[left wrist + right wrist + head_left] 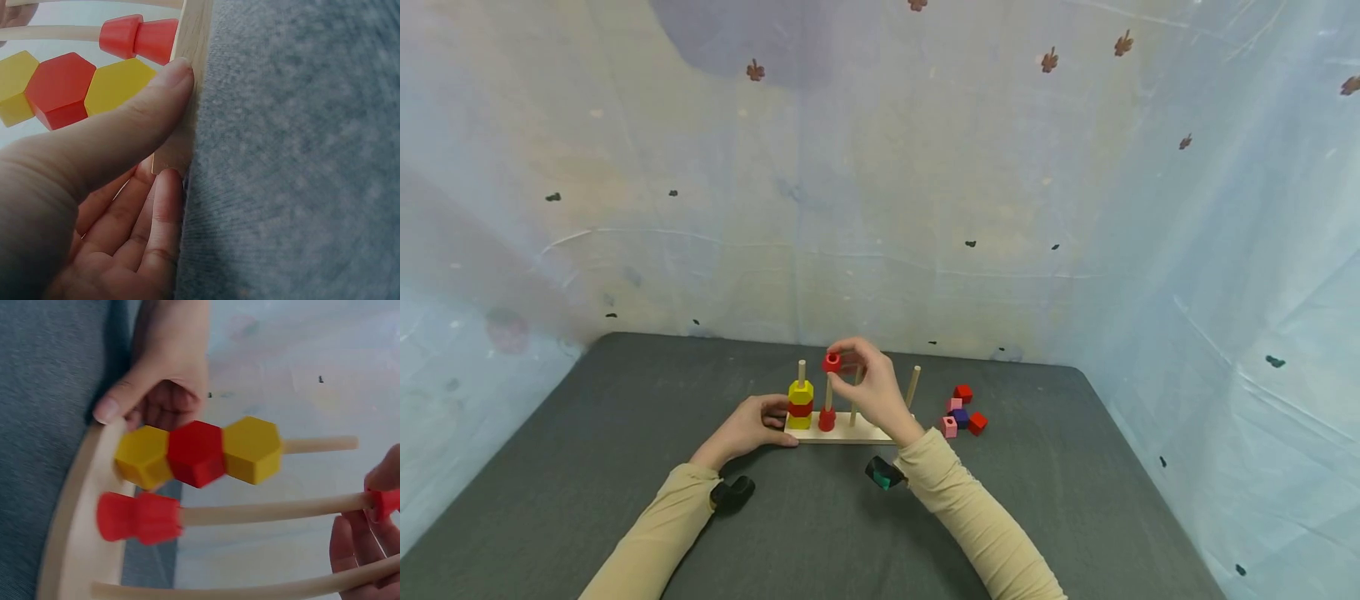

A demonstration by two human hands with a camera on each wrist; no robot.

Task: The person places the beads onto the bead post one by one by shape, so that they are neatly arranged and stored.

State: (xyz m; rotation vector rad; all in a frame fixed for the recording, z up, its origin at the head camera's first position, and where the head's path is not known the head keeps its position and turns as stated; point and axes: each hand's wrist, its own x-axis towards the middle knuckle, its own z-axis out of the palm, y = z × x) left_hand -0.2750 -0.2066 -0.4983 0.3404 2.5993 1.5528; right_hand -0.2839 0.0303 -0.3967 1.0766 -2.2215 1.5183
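A wooden peg board (838,436) lies on the table, held at its left end by my left hand (747,429), with the thumb (169,81) along the front edge. The leftmost peg carries a red hexagonal block (195,454) between two yellow ones. On the second peg, two red flared beads (827,419) sit at the bottom. My right hand (876,390) pinches another red bead (831,363) between thumb and fingers at the top of that peg; in the right wrist view the peg tip meets this bead.
Right of the board lie loose blocks: red cubes (977,423), pink cubes (949,427) and a dark blue cube (960,417). Bare pegs (913,386) rise from the board's right part, partly behind my right hand. A pale patterned sheet (880,208) hangs behind the grey table (625,400).
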